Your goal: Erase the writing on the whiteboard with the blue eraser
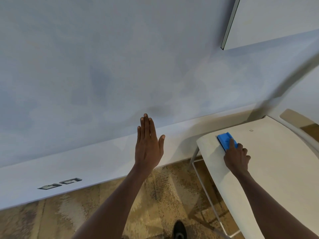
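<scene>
The blue eraser (224,138) lies flat on the white table (276,161) near its far left corner. My right hand (237,156) rests on the eraser's near end, forefinger stretched along its top and the other fingers curled around it. My left hand (149,144) is held up flat in front of the wall with fingers together and thumb out, holding nothing. The corner of a whiteboard (276,18) shows at the upper right; no writing is visible on the part in view.
A pale wall (103,66) fills most of the view, with a white baseboard (86,169) and two floor-level outlets (59,183). Patterned carpet (155,195) lies below. The table's metal leg (207,190) stands by my right forearm. My shoe (179,230) is at the bottom.
</scene>
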### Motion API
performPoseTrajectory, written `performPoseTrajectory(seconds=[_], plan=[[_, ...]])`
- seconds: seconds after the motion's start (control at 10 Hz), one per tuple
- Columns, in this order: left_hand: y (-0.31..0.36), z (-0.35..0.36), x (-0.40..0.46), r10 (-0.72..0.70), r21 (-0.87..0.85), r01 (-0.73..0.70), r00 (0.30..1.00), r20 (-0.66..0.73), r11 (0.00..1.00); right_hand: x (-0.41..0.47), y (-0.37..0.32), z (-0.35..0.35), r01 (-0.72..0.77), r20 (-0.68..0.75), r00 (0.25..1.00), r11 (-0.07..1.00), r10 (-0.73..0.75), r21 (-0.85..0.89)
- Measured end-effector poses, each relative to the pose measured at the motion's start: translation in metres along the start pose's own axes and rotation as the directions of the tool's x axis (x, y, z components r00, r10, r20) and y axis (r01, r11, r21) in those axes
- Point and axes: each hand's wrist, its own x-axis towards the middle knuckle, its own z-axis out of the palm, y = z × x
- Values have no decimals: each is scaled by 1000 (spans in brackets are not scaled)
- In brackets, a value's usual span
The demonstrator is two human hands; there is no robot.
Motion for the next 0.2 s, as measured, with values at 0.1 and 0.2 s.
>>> performPoseTrajectory(seconds=[0.1, 0.2], plan=[[-7, -7, -3, -11, 2, 11, 1000, -27, 1000, -4, -5, -3, -13, -40, 999, 999, 15, 40], [-12, -24, -5, -10, 28, 13, 994, -108, 1000, -23, -15, -1, 176, -214, 962, 984, -169, 14]])
